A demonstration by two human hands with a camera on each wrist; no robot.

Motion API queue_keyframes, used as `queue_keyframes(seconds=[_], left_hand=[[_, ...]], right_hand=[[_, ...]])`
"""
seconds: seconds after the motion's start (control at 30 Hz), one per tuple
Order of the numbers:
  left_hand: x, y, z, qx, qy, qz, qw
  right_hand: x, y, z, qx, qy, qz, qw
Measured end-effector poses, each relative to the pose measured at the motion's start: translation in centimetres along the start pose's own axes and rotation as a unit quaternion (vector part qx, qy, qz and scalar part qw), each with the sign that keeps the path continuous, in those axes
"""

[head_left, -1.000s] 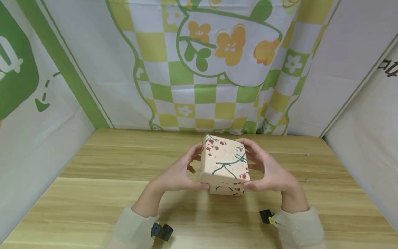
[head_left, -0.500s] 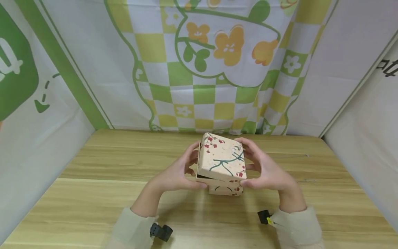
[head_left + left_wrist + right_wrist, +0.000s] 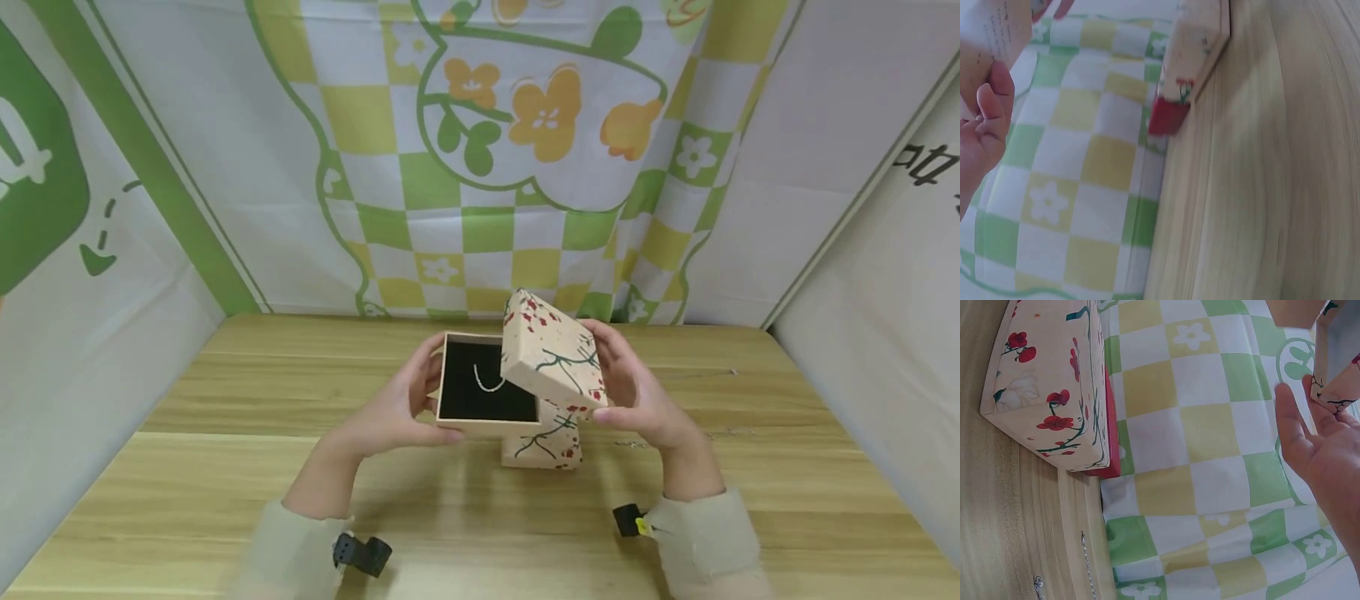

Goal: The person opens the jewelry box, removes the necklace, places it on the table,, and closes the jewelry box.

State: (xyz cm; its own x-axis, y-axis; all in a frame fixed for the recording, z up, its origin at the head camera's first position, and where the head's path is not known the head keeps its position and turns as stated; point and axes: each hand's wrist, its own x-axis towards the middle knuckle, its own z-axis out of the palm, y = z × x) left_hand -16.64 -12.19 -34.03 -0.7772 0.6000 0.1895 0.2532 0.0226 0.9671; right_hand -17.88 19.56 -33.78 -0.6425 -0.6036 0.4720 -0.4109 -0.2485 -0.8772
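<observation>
My left hand [image 3: 397, 417] grips the base of a small cardboard gift box [image 3: 487, 424] with a black lining. A thin silver chain [image 3: 491, 388] lies on that lining, its right end hidden by the lid. The matching lid [image 3: 555, 358], cream with red blossoms and dark green branches, is held tilted in my right hand [image 3: 648, 408] over the base's right side. Both pieces are raised above the table. Beneath them a second blossom-printed box [image 3: 542, 450] stands on the wood, partly covered from above.
Several silver chains [image 3: 733, 432] lie on the wooden table [image 3: 262, 483] to the right. Something red [image 3: 1112, 431] shows along the standing box's edge in both wrist views. A checkered curtain [image 3: 491, 225] hangs behind the table, between white side walls.
The lid has come off the base and tilted in my right hand. My left hand has moved left with the base, exposing its black inside and the chain.
</observation>
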Motion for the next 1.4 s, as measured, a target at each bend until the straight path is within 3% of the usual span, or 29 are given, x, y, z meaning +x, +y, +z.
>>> queue_keyframes(seconds=[0.27, 0.5, 0.63, 0.8, 1.0, 1.3, 1.4], left_hand=[[-2.6, 0.0, -3.2, 0.031, 0.025, -0.036, 0.9985], [-5.7, -0.3, -6.1, 0.052, 0.033, -0.06, 0.9963], [-7.2, -0.5, -7.1, 0.062, 0.035, -0.069, 0.9951], [-8.5, -0.4, -7.9, 0.076, 0.049, -0.074, 0.9931], [-9.4, -0.3, -8.5, 0.083, 0.061, -0.072, 0.992], [-10.5, -0.7, -9.2, 0.1, 0.072, -0.093, 0.988], [-11.0, -0.8, -9.2, 0.117, 0.07, -0.101, 0.9855]], right_hand=[[-0.1, 0.2, -0.8, -0.029, 0.038, 0.016, 0.999], [0.9, 1.4, -1.7, -0.095, 0.043, 0.115, 0.988], [2.3, 2.3, -1.8, -0.159, 0.034, 0.166, 0.973], [4.0, 3.4, -1.3, -0.244, 0.012, 0.222, 0.944], [6.4, 4.5, -0.4, -0.288, -0.028, 0.251, 0.924], [8.0, 6.4, 2.1, -0.367, -0.103, 0.304, 0.873], [8.0, 6.8, 2.9, -0.372, -0.116, 0.309, 0.868]])
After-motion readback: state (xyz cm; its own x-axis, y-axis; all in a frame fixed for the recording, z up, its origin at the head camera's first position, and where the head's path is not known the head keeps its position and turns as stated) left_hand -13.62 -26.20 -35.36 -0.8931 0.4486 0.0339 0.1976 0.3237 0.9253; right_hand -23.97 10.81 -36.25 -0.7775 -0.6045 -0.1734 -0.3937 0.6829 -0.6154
